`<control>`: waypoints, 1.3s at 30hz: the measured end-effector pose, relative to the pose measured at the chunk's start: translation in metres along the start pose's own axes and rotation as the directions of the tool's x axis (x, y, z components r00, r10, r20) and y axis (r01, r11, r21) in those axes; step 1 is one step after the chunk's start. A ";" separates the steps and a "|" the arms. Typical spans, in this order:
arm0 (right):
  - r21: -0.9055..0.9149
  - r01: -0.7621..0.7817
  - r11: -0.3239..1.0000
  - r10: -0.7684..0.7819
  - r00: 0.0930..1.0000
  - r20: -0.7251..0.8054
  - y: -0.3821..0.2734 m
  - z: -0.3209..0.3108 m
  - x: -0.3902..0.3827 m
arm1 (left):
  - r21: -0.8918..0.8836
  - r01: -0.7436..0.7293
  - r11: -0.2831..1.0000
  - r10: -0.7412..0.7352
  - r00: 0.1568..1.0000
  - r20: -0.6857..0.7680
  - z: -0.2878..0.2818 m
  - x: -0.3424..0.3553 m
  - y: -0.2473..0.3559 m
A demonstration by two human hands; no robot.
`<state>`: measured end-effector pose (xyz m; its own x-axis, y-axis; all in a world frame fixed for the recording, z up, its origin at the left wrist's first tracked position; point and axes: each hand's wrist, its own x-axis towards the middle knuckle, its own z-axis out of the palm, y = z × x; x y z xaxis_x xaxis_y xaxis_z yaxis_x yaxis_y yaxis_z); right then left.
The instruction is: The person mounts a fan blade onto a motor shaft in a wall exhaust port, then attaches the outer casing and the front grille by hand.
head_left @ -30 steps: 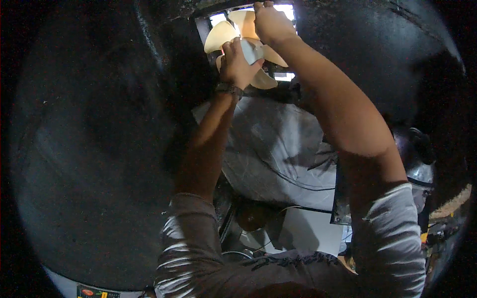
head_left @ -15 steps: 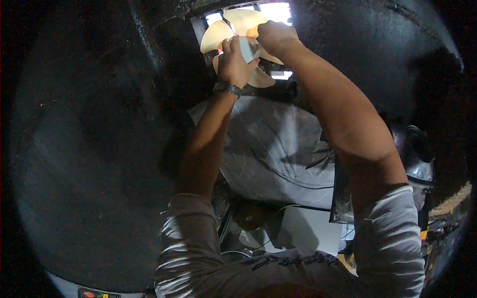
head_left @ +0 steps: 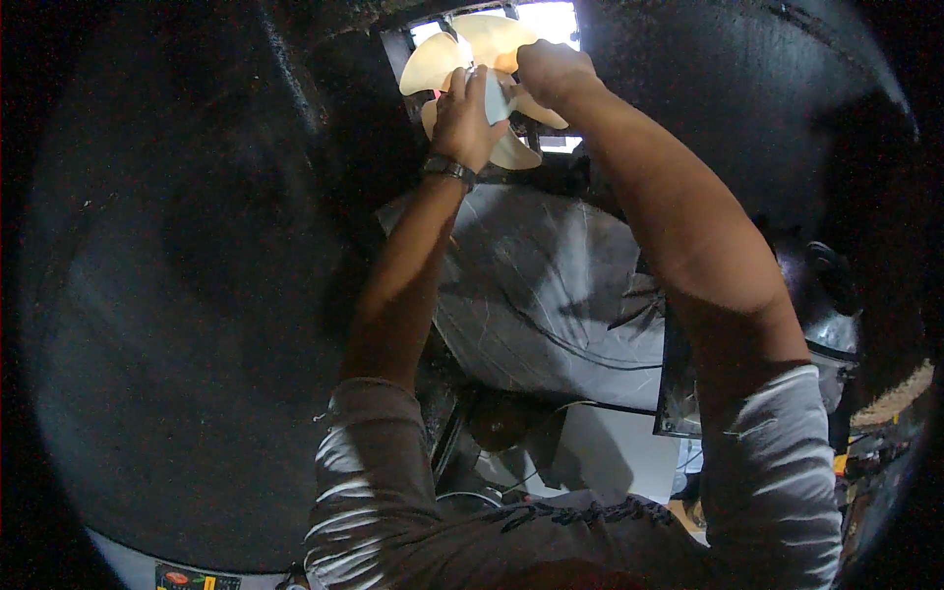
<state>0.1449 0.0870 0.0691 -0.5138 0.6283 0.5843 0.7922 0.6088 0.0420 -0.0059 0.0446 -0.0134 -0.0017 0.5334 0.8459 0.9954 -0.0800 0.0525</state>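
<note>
A cream fan with several curved blades and a pale hub sits before a bright square opening in a dark wall at the top of the view. My left hand, with a dark watch at the wrist, grips the hub from the left, its fingers curled over it. My right hand is raised at the fan's upper right, closed, with fingertips against or behind a blade; what exactly they hold is hidden.
Black sooty walls surround me. Below the opening lie a crumpled grey sheet with dark cables, a pale flat panel and dim clutter. A shiny dark metal object stands at the right, with more small items below it.
A second ago my right hand was up at the opening's top edge; it moved down onto the fan's right side and has stayed there. My left hand still holds the hub.
</note>
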 end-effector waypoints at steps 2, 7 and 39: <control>0.003 0.036 0.999 -0.036 0.999 -0.007 -0.005 -0.002 -0.004 | -0.007 -0.007 1.000 0.006 1.000 -0.014 0.000 -0.001 -0.009; -0.020 0.088 0.996 -0.090 0.993 -0.078 -0.007 0.006 -0.007 | -0.115 -0.004 0.993 -0.006 0.996 -0.085 -0.002 -0.008 -0.009; 0.707 0.165 0.688 -0.706 -0.077 0.704 -0.199 0.369 -0.234 | -0.265 0.963 0.043 -0.915 -0.069 -0.399 -0.202 -0.617 0.095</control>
<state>-0.0143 -0.0027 -0.3752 -0.7514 -0.1366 -0.6455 0.2273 0.8649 -0.4476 0.0701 -0.4623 -0.4233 -0.9483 -0.2992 0.1055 0.0159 0.2871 0.9578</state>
